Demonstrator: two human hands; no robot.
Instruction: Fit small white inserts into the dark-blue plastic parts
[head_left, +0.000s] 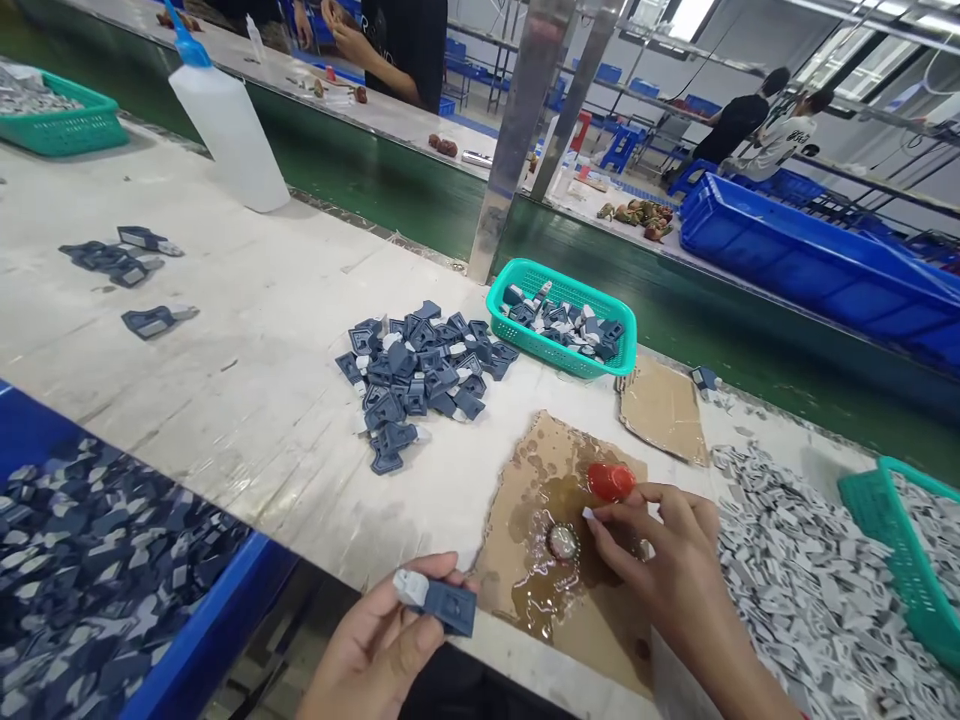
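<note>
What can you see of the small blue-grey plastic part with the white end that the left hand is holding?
The small blue-grey plastic part with a white end is a flat, roughly rectangular piece with a recessed panel on its dark face and a pale tab at one end. It lies nearly level, white end pointing left, pinched between the thumb and fingers of the left hand at the near table edge, beside the stained brown cardboard sheet. It looks like the pieces in the loose pile of blue-grey parts.

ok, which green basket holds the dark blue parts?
The middle green basket, beside the metal post. The far-left basket and right-edge basket hold pale grey pieces.
</note>
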